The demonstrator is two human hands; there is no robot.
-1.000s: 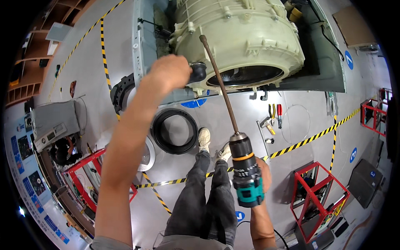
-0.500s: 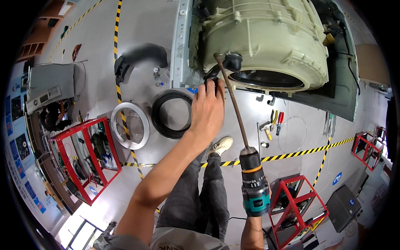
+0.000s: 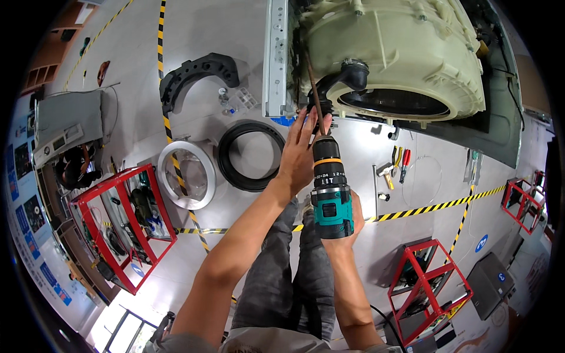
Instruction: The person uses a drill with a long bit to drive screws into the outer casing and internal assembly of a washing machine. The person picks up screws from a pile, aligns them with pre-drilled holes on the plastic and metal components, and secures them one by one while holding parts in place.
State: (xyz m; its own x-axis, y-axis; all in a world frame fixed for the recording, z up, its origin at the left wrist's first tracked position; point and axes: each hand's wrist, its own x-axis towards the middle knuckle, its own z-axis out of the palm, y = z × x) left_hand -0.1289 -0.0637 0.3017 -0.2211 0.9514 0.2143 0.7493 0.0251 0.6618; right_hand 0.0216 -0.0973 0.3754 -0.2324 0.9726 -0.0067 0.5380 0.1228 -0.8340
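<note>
My right hand (image 3: 355, 219) grips a teal and black cordless drill (image 3: 333, 206). Its long rusty driver bit (image 3: 315, 91) points away from me into the gap left of the cream washing-machine tub (image 3: 388, 50). At the near end of that bit my left hand (image 3: 299, 156) has its fingers closed on the lower end of a black rubber hose (image 3: 353, 75), which curves up to the tub's left front. The fingertips are partly hidden behind the hose and bit. The tub, with its round dark opening, sits inside a grey metal cabinet (image 3: 275, 65).
Left of my hands a black rubber ring (image 3: 223, 157), a silver door ring (image 3: 209, 185) and a black curved block (image 3: 172, 88) lie on the floor. Red-handled pliers (image 3: 405, 167) and other tools lie right. Red frames (image 3: 126, 267) stand on both sides, with striped floor tape between.
The drill has moved up and left, and its bit has swung from across the hose into the gap beside the tub. My left hand stays at the hose; the view has shifted slightly.
</note>
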